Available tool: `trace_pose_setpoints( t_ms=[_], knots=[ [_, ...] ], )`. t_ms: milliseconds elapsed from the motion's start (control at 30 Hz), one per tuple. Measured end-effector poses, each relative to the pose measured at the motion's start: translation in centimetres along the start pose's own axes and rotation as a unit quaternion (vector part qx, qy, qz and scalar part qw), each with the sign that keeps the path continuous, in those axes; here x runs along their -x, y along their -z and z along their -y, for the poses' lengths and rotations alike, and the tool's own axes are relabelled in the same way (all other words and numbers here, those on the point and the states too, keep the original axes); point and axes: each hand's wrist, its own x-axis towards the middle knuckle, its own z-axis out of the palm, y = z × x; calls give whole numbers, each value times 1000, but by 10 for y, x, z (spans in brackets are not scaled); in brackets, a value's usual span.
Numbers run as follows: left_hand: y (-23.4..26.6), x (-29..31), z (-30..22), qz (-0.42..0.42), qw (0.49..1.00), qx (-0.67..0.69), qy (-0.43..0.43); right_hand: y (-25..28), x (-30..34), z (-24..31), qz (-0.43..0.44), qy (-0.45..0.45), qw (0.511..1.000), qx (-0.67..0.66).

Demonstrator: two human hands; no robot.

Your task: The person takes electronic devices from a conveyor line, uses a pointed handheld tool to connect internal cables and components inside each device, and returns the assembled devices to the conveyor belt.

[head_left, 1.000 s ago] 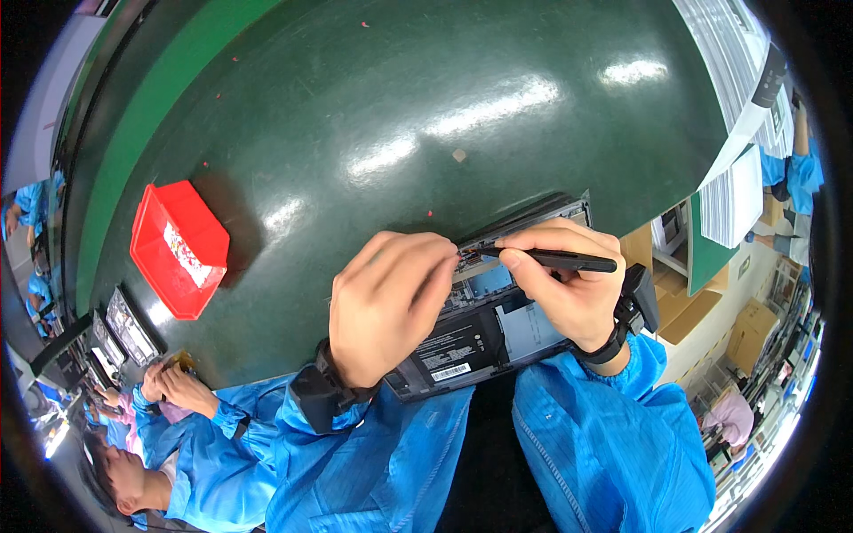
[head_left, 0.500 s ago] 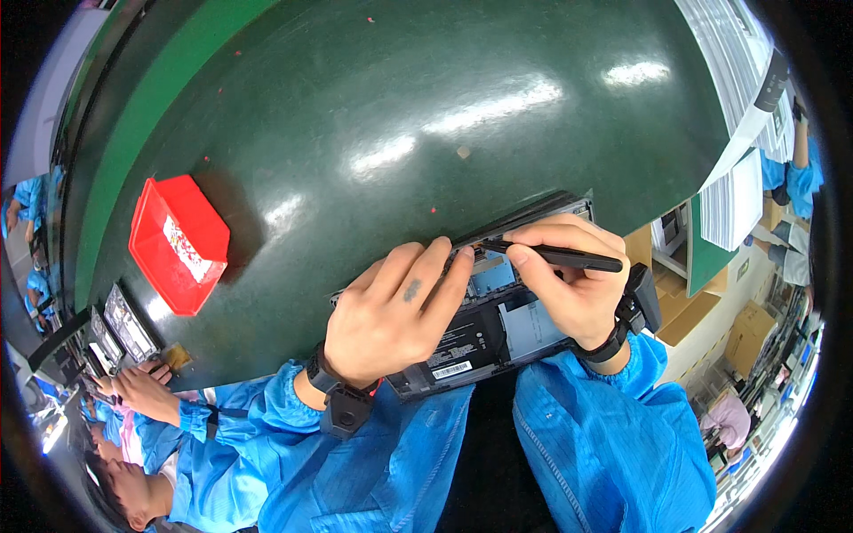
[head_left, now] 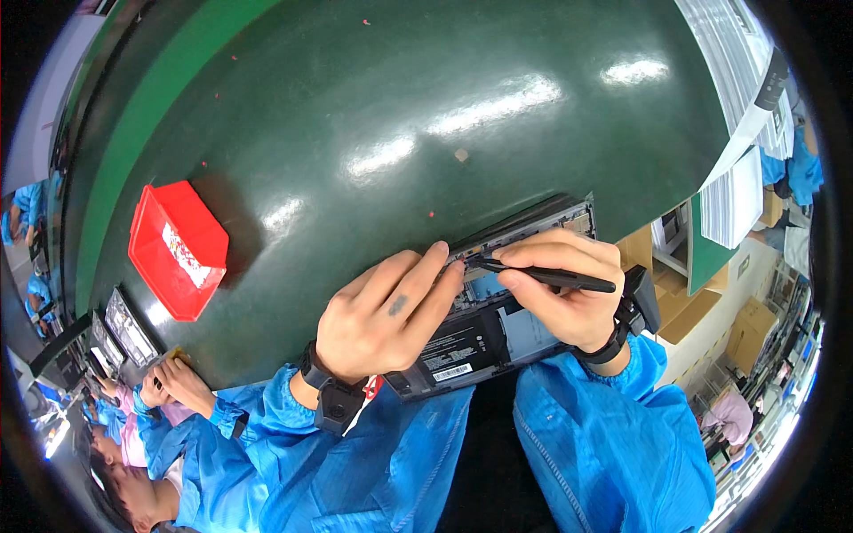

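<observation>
An opened laptop [head_left: 524, 330] with its inner parts bare lies at the table's near edge, against my lap. A black battery [head_left: 451, 348] with a printed label shows in it. My right hand [head_left: 569, 289] pinches slim black tweezers [head_left: 569, 279], their tip pointing left at the laptop's far inner edge. My left hand [head_left: 386, 311] lies over the laptop's left part, fingers stretched out and holding nothing visible; its fingertips are beside the tweezers' tip. The small part under the tip is too hidden to make out.
A red plastic bin [head_left: 180, 253] stands on the green table [head_left: 355, 98] at the left. Stacked white sheets [head_left: 733, 200] are at the right, above a cardboard box [head_left: 680, 306]. A co-worker's hands [head_left: 178, 382] are at the left table edge, near circuit boards [head_left: 131, 329].
My right hand and the tweezers have shifted slightly left and down. My left hand has drawn back a little to the left. The co-worker's hands have moved right.
</observation>
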Motion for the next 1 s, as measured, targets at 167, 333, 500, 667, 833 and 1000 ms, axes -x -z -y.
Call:
trace_pose_setpoints(
  t_ms=[167, 333, 500, 667, 833, 1000],
  knots=[
    [-1, 1, 3, 7, 1000, 0, -5, -4, -2, 1, 10, -6, 1000, 14],
    [-1, 0, 5, 11, 1000, 15, -2, -8, -3, 3, 11, -13, 1000, 22],
    [-1, 1, 4, 12, 999, 36, 18, -10, -4, 1, 5, 38, 999, 37],
    [3, 1, 2, 16, 999, 41, 26, -10, 3, 0, -47, -10, 999, 20],
    [25, 31, 9, -102, 985, 46, 129, -6, 2, 4, -49, -17, 998, 22],
    [48, 100, 0, -10, 936, -36, 350, -4, 1, -2, -54, -6, 998, -33]
  ],
)
